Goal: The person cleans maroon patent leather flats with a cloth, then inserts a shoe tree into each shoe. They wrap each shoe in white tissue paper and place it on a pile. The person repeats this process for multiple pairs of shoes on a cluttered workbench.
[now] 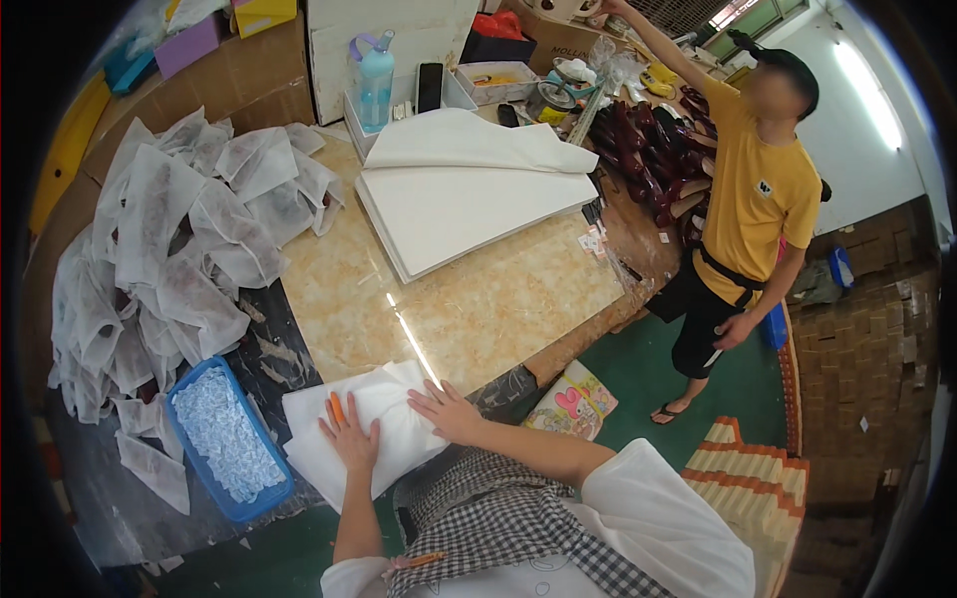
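Observation:
A small stack of thin white sheets lies at the table's near edge. Flat on its left part rests my left hand, fingers apart. A slim orange thing shows at those fingers; whether it is worn or held I cannot tell. My right hand lies on the right side of the same sheets with its fingers stretched out. Farther back on the marble-patterned board is a thick pile of white sheets, its top ones folded over.
White-wrapped items are heaped at left, behind a blue basket of small clear packets. A water bottle and phone stand at the back. Dark red shoes are piled near a person in a yellow shirt.

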The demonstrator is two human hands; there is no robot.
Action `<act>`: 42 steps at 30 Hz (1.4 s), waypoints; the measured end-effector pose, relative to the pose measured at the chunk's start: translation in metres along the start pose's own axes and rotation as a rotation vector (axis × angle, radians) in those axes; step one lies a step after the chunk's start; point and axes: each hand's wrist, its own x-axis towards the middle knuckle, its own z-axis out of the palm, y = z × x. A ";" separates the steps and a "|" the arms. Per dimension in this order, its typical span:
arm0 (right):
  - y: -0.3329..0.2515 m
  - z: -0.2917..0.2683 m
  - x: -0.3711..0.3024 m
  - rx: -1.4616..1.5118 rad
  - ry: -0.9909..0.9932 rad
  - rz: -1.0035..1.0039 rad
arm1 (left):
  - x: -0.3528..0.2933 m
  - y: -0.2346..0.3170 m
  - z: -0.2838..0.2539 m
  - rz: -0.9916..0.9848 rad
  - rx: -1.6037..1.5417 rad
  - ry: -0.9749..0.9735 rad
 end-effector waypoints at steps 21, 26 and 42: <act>0.061 -0.169 -0.082 1.809 -0.169 -0.100 | 0.029 0.230 -0.148 -0.186 -1.967 -0.768; 0.133 -0.201 -0.089 1.745 -0.540 0.070 | 0.077 0.300 -0.121 -0.062 -2.502 -0.798; 0.474 0.167 -0.322 1.406 -0.576 1.289 | -0.026 0.264 0.102 -1.734 -1.588 -0.184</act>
